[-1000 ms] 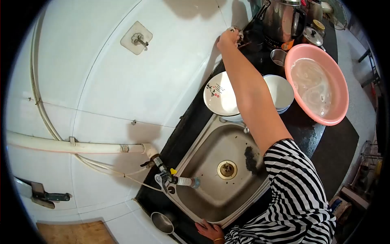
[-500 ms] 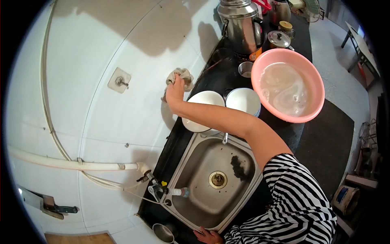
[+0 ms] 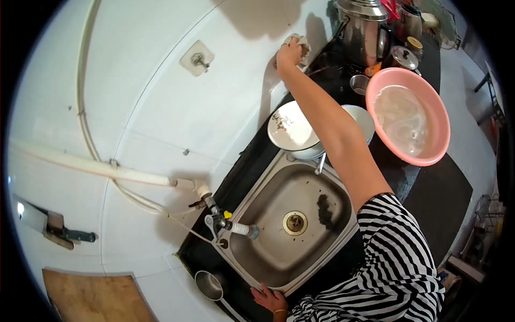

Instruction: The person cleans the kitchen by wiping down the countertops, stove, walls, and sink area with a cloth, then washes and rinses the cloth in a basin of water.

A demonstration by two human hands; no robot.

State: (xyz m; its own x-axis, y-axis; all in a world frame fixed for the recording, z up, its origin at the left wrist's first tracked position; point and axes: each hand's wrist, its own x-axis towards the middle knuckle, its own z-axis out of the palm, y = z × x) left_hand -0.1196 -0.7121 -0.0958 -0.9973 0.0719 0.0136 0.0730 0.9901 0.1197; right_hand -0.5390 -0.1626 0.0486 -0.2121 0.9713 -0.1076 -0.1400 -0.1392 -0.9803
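My right hand [image 3: 290, 53] is closed on a crumpled, stained cloth [image 3: 304, 48] and presses it to the white tiled wall [image 3: 236, 70], just above the back of the counter. My left hand [image 3: 270, 299] lies with fingers spread on the front corner of the metal sink [image 3: 268, 252], holding nothing. Dark wet scraps [image 3: 324, 212] sit in the basin beside the drain [image 3: 295, 222]. Under my right forearm are a white bowl [image 3: 292, 129] with a printed pattern and a second bowl [image 3: 362, 118], partly hidden. A spoon handle [image 3: 320, 164] sticks out over the sink rim.
A pink basin [image 3: 442, 115] of cloudy water stands on the black counter, near a large steel flask [image 3: 365, 40], a small cup [image 3: 359, 83] and a lidded pot [image 3: 404, 57]. The tap [image 3: 217, 220] juts over the sink. Knives [image 3: 64, 233] hang at left; a saucepan [image 3: 209, 285] stands below.
My right hand has slid the cloth along the wall, farther away toward the flask. The view has shifted, and the patterned bowl shows more. My left hand stays at the sink edge.
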